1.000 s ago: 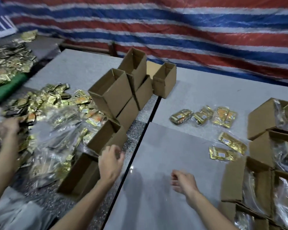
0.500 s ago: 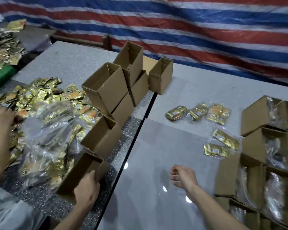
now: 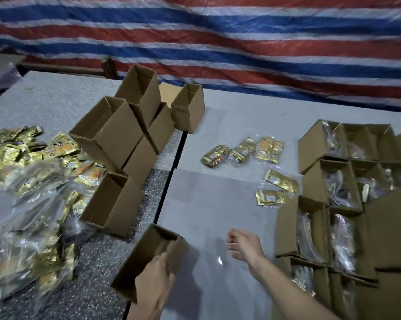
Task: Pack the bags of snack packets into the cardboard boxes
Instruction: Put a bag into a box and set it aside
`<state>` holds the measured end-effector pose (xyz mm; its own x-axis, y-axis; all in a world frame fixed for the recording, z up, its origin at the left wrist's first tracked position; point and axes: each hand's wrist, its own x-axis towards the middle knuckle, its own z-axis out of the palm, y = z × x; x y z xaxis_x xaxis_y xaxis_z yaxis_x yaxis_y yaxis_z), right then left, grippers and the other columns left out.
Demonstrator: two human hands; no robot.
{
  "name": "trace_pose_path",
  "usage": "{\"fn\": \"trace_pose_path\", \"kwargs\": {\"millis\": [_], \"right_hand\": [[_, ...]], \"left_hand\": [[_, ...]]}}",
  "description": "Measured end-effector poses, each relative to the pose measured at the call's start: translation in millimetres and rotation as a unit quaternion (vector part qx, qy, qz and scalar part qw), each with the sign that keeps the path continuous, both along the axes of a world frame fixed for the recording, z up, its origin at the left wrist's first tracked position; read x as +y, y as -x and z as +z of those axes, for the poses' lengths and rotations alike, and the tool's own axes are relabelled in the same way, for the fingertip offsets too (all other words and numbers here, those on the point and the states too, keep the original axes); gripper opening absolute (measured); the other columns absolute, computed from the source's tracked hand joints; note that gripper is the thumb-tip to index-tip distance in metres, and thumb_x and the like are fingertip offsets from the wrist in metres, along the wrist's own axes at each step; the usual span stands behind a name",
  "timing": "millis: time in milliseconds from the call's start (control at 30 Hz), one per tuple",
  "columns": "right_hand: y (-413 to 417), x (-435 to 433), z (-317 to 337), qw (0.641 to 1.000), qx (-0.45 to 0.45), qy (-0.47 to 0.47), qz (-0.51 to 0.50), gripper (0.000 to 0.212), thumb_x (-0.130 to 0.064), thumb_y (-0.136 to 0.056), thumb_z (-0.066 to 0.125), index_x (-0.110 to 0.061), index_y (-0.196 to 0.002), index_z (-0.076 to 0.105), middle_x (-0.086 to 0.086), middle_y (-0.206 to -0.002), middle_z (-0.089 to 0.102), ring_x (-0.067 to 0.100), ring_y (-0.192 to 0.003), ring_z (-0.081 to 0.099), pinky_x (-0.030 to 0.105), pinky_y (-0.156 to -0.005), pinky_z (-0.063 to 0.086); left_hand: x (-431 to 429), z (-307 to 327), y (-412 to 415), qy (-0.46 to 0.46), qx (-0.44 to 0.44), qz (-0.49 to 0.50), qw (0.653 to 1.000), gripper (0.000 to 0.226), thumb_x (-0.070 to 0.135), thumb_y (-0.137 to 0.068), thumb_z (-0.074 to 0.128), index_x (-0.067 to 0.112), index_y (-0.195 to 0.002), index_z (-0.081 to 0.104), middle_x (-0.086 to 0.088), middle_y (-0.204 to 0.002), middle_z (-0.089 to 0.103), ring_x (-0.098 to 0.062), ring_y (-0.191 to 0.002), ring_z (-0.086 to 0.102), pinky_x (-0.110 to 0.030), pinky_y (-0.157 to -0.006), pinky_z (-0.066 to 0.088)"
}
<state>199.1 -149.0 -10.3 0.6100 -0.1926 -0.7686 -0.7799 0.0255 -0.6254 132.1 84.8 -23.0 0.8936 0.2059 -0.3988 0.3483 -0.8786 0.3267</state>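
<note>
Striped red, white and blue tarpaulin (image 3: 241, 42) hangs behind the grey tables (image 3: 218, 215). From my head view, my left hand (image 3: 154, 282) grips the near wall of an empty cardboard box (image 3: 148, 255), tilted over the table seam. My right hand (image 3: 243, 244) hovers above the tabletop, fingers loosely curled, holding nothing. Empty boxes (image 3: 116, 137) are stacked beyond, beside a heap of bagged gold snack packets (image 3: 28, 215). Five small bags (image 3: 267, 148) lie loose near the filled boxes (image 3: 340, 188) on the right, clear plastic showing inside. Packet printing is too blurred to read.
</note>
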Motion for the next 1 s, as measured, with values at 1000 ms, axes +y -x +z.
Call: {"fn": "trace_pose_path", "kwargs": {"millis": [1000], "right_hand": [[4,-64,-38,0.975,0.062,0.200,-0.071,0.050,0.000,-0.091,0.051,-0.015,-0.138,0.054,0.015,-0.129,0.064,0.032,-0.119,0.058,0.037,-0.105,0.044]], "left_hand": [[-154,-14,-112,0.079,0.033,-0.444,0.892,0.037,0.052,-0.094,0.045,0.030,-0.121,0.057,0.005,-0.121,0.063,-0.022,-0.116,0.057,-0.036,-0.093,0.046]]}}
